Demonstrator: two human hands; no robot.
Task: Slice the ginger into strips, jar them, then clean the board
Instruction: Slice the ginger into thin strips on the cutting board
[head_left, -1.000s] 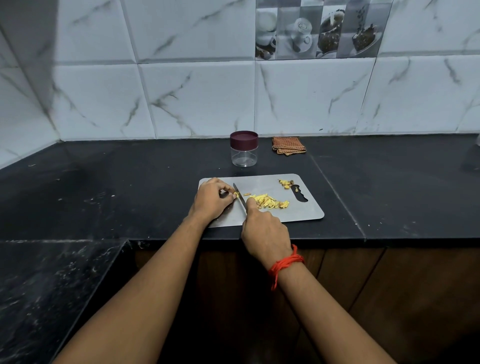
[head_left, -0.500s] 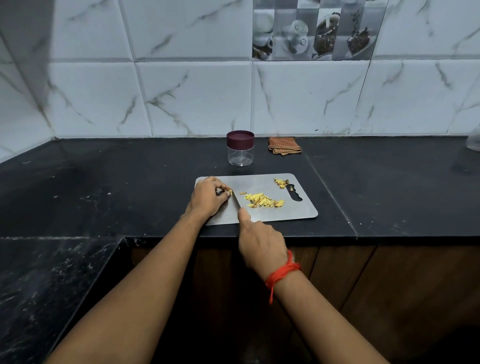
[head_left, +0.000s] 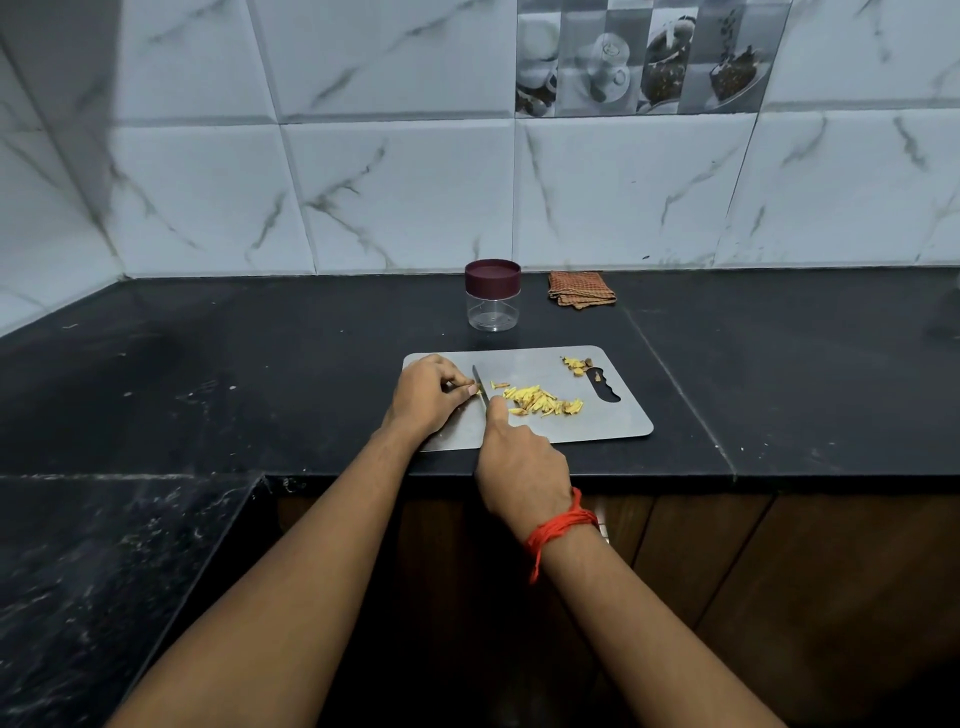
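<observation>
A grey cutting board (head_left: 613, 421) lies on the black counter. My left hand (head_left: 423, 395) pinches a small ginger piece against the board's left part; the piece is almost hidden by my fingertips. My right hand (head_left: 519, 462) grips a knife (head_left: 480, 387), its blade standing just right of the left fingertips. A heap of yellow ginger strips (head_left: 543, 402) lies in the board's middle. A few ginger bits (head_left: 576, 365) sit by the board's handle slot. A clear jar (head_left: 492, 302) with a maroon lid on stands behind the board.
A folded brown cloth (head_left: 582, 289) lies by the tiled wall, right of the jar. The counter (head_left: 779, 374) ends at a front edge just under my wrists, with a lower dark surface (head_left: 78, 582) at the left.
The knife blade has shifted slightly along the ginger piece while my left hand stays pinching it. The camera view has drifted a little; the heap of strips looks the same.
</observation>
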